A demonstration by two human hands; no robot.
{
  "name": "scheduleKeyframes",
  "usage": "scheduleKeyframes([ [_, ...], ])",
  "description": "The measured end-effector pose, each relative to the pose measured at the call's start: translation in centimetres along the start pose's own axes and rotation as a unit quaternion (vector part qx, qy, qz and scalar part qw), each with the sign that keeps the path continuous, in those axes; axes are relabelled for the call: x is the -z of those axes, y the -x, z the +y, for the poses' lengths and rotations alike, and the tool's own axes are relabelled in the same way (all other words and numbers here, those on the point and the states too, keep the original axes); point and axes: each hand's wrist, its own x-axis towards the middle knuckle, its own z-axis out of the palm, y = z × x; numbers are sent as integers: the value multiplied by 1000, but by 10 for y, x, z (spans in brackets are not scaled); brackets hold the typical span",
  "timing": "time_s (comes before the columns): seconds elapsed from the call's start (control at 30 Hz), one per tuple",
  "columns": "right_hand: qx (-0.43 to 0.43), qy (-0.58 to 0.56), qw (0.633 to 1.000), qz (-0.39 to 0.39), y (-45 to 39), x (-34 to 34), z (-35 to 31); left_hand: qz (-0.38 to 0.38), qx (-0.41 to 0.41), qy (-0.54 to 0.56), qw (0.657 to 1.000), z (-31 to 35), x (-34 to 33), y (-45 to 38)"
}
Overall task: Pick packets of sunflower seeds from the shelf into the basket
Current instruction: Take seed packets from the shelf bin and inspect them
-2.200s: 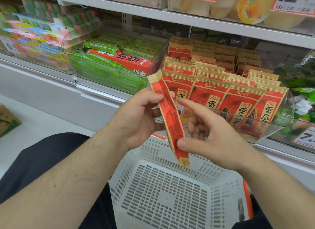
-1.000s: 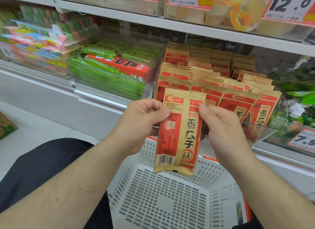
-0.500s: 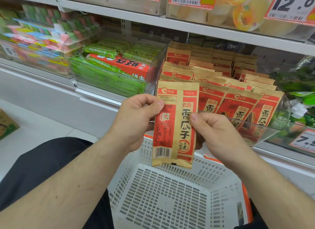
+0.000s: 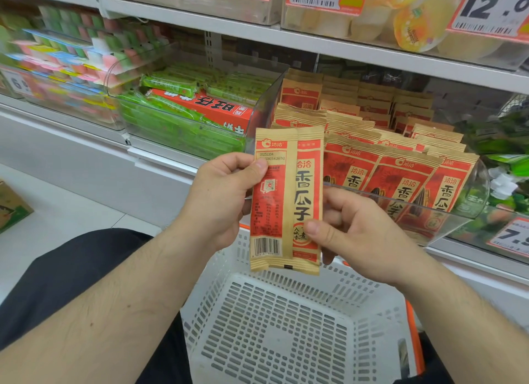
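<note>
A red and tan packet of sunflower seeds (image 4: 286, 200) is held upright, its back side with barcode facing me, above the white perforated basket (image 4: 274, 335). My left hand (image 4: 220, 200) pinches its upper left edge with the thumb on the front. My right hand (image 4: 352, 234) pinches its lower right part, thumb on the packet. Several more of the same packets (image 4: 400, 172) stand in rows in a clear plastic bin (image 4: 472, 203) on the shelf just behind. I see nothing lying in the basket.
Left of the seed bin, another clear bin holds green wrapped bars and a red box (image 4: 200, 106). Pastel sweets (image 4: 57, 54) lie further left. A shelf above (image 4: 315, 43) carries jelly cups and price tags. A cardboard box (image 4: 11, 206) sits on the floor at left.
The packet was turned from edge-on to show its back. Since half a second ago my right hand has slid down to the packet's lower right, and the packet has shifted slightly.
</note>
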Motion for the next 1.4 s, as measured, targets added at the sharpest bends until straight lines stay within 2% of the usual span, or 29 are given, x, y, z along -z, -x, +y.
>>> scheduleKeyframes([
  [0.3, 18, 28, 999, -23, 3, 1, -5, 12, -3, 0, 1000, -1, 2, -1],
  [0.47, 35, 120, 991, 42, 3, -6, -7, 27, -23, -48, 998, -7, 4, -5],
  [0.6, 77, 182, 979, 52, 5, -13, -10, 34, -57, -72, 995, -9, 4, -5],
  [0.83, 77, 272, 955, 94, 4, -18, -7, -67, -113, -104, 986, -12, -1, 4],
  [0.97, 82, 300, 947, 79, 5, -20, -7, -95, -113, -100, 984, -16, 3, 2],
  [1.07, 113, 258, 956, 87, 5, -16, -8, -119, -105, -91, 983, -18, 3, 2],
  [1.2, 131, 162, 968, 137, 3, -6, -10, -177, -83, -110, 974, -20, 5, 2],
  [1.3, 131, 150, 967, 161, 3, -8, -10, -205, -82, -162, 962, -22, 2, 5],
  [1.4, 106, 146, 971, 155, 1, -9, -7, -232, -46, -162, 958, -22, 1, 6],
])
